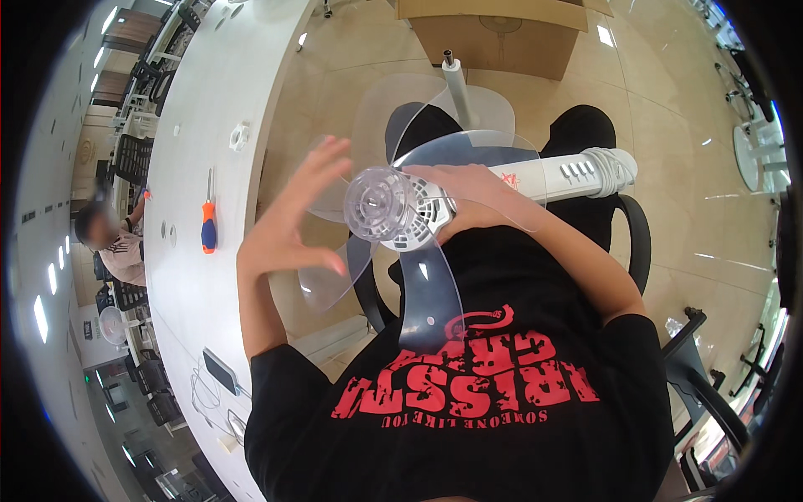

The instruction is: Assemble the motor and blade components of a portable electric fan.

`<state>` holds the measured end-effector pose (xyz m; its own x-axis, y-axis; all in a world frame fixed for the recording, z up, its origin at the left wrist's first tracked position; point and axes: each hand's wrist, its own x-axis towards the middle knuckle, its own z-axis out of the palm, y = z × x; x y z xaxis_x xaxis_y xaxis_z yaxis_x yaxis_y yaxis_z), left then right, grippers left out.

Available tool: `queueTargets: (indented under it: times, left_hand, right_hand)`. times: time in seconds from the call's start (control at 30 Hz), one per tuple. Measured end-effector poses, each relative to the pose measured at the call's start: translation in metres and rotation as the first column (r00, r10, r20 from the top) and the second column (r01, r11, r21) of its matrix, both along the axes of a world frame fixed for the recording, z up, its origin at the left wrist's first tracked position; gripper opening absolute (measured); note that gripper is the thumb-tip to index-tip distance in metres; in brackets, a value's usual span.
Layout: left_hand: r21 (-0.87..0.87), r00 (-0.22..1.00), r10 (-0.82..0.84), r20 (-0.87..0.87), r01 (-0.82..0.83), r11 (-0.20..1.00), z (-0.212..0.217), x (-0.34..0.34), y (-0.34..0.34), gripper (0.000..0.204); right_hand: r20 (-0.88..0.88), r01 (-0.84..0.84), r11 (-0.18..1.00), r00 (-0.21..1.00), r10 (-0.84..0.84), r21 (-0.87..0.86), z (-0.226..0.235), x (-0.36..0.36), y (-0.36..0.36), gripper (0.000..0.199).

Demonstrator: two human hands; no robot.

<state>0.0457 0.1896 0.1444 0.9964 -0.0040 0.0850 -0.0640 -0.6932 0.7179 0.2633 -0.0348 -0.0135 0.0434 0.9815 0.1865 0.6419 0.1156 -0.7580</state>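
A white electric fan [544,177] lies across my lap, its clear-bladed end toward the left. My right hand [477,194] wraps around the fan beside the slotted motor housing, its fingers partly hidden. A clear round hub [378,203] sits at the middle of the see-through blades [431,289]. My left hand [293,222] is just left of the hub, apart from it, with fingers and thumb spread and nothing held; the fingertips are slightly blurred. Toward the right end are a row of buttons [577,173] and a coiled white cord [615,170].
On the white table [188,276] at left lie an orange-and-blue screwdriver [208,226], a white ring-shaped piece [240,136] and a phone [220,370]. Ahead stand a white pole [456,84] and a cardboard box [493,42]. Another person [121,251] sits beyond the table.
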Motion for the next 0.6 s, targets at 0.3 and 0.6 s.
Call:
queueTargets:
  times: [0.3, 0.6]
  left_hand:
    - [0.381, 0.961, -0.188, -0.205, 0.255, 0.889, 0.001, 0.031, -0.048, 0.09]
    - [0.413, 0.993, -0.046, -0.108, 0.087, 0.907, 0.009, 0.032, -0.064, 0.072]
  right_hand:
    - [0.0, 0.013, 1.0, 1.0, -0.013, 0.001, -0.002, 0.0, 0.001, 0.117]
    - [-0.011, 0.013, 1.0, 1.0, -0.014, -0.024, -0.003, 0.001, -0.002, 0.116]
